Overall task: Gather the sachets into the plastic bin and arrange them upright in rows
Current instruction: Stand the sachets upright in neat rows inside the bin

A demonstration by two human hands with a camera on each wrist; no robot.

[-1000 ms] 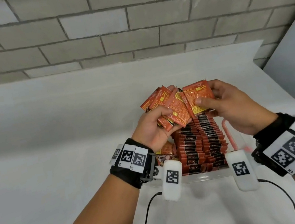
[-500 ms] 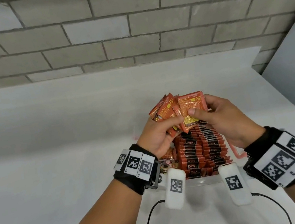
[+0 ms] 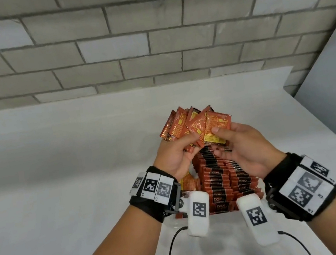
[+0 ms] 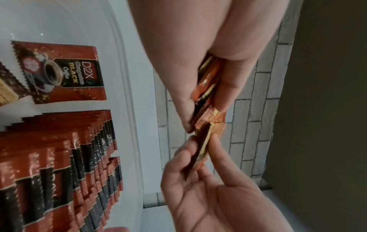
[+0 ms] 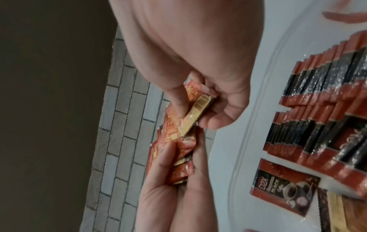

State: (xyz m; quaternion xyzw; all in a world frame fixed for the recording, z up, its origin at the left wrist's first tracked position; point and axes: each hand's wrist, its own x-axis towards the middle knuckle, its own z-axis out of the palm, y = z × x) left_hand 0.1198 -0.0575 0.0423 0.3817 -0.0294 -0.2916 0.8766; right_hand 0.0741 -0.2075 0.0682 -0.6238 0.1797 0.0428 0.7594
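Sachets, small flat orange-red foil packets, fanned above the clear plastic bin, near edge of white bench.

Head view. Left hand clasping the fan from below, thumb across the packet faces; right hand pinching the front orange packet with the yellow panel between thumb and forefinger. Held high and spread, probably to peel off one packet at a time and square it before seating. Below the hands, two rows of brown-and-black upright sachets packed edge-on in the bin. Grey block wall behind.

Left wrist view. Seen edge-on: thin stack wedged between left thumb and fingers, right fingertips nipping a single packet's edge. Shown only from the wrists: a loose sachet printed "D2X BLACK Coffee" lying flat on the bin floor beside the rows, not yet stood up.

Right wrist view. Yellow-panelled back of the pinched packet visible, right fingers curled round it; left palm cradling the rest. Same flat sachet next to the rows; bin's curved clear wall plain.
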